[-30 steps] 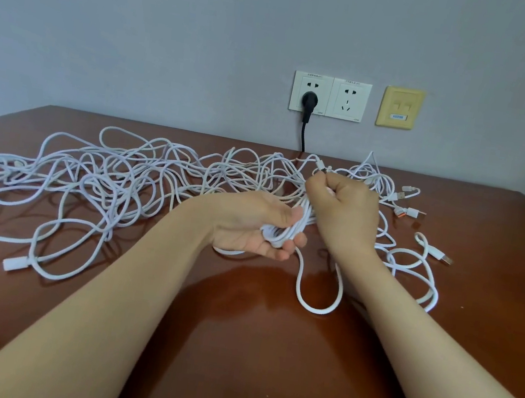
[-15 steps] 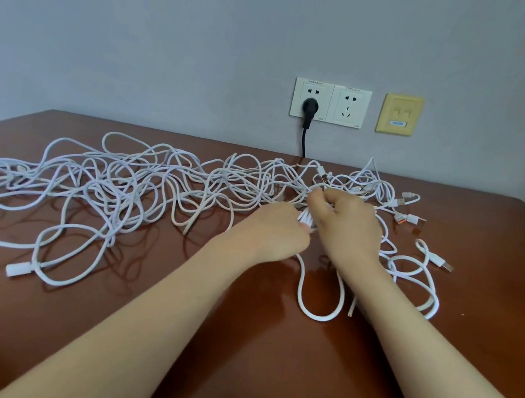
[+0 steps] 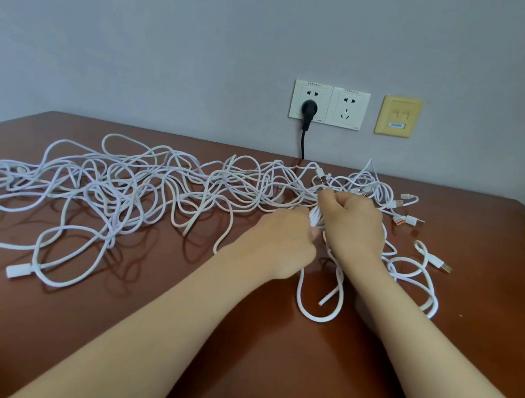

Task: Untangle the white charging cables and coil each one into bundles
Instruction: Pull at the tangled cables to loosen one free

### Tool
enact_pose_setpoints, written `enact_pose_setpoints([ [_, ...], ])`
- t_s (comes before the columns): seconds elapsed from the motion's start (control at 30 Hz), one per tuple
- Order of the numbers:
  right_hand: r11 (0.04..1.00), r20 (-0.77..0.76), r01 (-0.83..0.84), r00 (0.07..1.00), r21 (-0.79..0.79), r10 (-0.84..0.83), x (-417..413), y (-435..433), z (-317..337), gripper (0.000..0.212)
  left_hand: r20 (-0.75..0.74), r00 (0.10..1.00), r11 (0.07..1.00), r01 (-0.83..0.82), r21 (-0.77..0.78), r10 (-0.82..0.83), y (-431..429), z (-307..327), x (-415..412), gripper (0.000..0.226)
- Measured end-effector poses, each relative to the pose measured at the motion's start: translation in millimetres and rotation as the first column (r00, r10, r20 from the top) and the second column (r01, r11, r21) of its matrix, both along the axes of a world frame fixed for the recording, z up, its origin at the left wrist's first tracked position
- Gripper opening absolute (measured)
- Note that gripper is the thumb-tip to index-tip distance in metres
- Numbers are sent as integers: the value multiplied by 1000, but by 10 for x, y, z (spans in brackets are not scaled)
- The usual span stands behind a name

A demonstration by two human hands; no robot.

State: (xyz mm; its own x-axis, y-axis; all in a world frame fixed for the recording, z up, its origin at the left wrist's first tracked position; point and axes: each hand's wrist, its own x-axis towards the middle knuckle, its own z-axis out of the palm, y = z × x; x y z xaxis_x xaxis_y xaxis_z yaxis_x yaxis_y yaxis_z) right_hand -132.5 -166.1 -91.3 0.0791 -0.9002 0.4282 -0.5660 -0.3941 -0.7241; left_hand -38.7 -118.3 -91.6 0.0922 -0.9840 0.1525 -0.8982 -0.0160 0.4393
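Where the 2 hands meet, curled fingers hide most of the grip: left hand (image 3: 285, 241) and right hand (image 3: 354, 228) both clutch a small bundle (image 3: 316, 219) between them. Its loop (image 3: 315, 315) lies nearer the person; the cables (image 3: 140, 187) sprawl leftward over the table (image 3: 227, 381), cut off at the frame edge.

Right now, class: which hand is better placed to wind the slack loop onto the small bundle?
Probably the right hand: the slack loop lies nearer its wrist, while the left hand grips the bundle and can steady it.
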Motion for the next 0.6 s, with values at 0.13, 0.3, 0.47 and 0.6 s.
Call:
enact_pose_setpoints([
  [0.13,1000,-137,-28,990,15,29,-5,23,44,39,-15,1000,1000,-26,6,26,99,-56,46,13],
  [0.3,989,-315,-116,946,-97,80,-87,12,99,34,1,991,989,-133,63,133,69,131,278,27],
  [0.47,890,-257,-269,949,-368,180,-62,-12,63,23,13,998,993,-69,99,68,99,134,348,19],
  [0.6,849,-185,-319,947,-422,264,-59,-30,24,20,-24,999,954,27,300,-21,65,-44,255,16],
])
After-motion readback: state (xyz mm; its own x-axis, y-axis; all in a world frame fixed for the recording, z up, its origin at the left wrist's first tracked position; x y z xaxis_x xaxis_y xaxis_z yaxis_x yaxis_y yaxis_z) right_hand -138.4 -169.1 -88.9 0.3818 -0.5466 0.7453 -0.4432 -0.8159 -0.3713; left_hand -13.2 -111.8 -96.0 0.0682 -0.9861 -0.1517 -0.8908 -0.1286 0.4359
